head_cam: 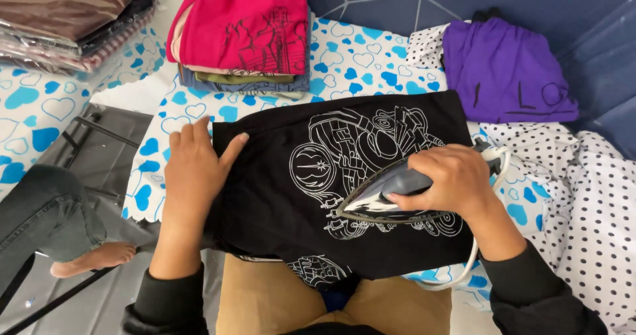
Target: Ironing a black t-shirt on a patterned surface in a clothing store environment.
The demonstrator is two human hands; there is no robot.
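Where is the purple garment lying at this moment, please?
In the head view, the purple garment lies at the upper right, on the polka-dot cloth, beyond the right hand holding the iron.

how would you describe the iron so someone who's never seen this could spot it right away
Start at the ironing surface covered in a white cloth with blue hearts, then the black shirt with a white line drawing spread across it. The iron sits on that drawing under the right hand, grey and pointed, the only hard object among fabrics.
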